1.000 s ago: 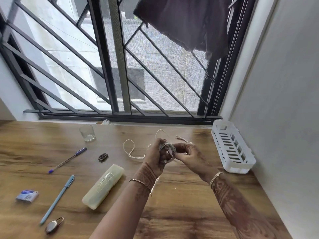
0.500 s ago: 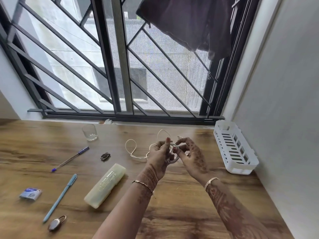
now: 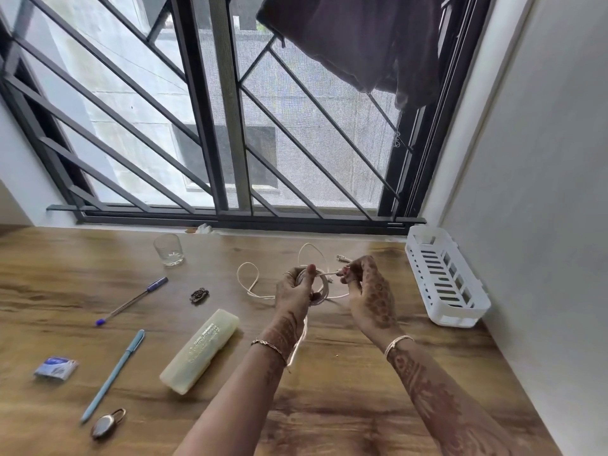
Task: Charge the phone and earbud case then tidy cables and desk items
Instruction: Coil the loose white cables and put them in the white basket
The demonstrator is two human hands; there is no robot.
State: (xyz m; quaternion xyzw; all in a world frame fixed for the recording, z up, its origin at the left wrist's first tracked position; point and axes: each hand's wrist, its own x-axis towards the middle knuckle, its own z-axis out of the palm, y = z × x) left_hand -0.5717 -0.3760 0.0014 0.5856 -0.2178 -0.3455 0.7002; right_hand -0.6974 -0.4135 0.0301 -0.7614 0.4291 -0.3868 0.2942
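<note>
A white charging cable is wound into a small coil above the wooden desk. My left hand grips that coil, thumb pressed on top. My right hand pinches a strand of the cable just right of the coil. A loose loop of the same cable lies on the desk to the left, and one plug end rests behind my right hand. Another length hangs down under my left wrist. No phone or earbud case is in view.
A white slotted basket stands by the right wall. Left of my hands lie a pale yellow case, two pens, a small dark clip, a glass, a blue sachet and a padlock.
My right hand has drawn away from the coil to the right, pulling a strand of cable out with it. The left hand keeps holding the coil.
</note>
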